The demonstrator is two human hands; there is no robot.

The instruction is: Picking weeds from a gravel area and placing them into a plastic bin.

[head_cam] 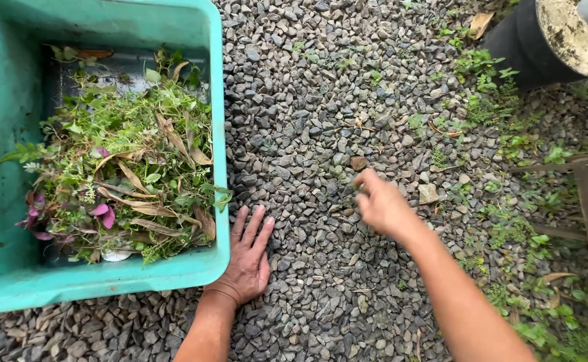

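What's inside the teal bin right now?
The teal bin holds a heap of pulled weeds, dry leaves and purple petals. Bare grey floor shows at the back; whatever lies under the heap is covered.

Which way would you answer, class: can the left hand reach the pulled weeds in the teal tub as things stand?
Probably yes. The left hand lies flat on the gravel beside the tub, whose top is open, and nothing covers the weeds.

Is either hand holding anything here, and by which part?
The left hand lies flat on the gravel, holding nothing. The right hand is blurred; its fingertips seem to pinch something small and green, not identifiable.
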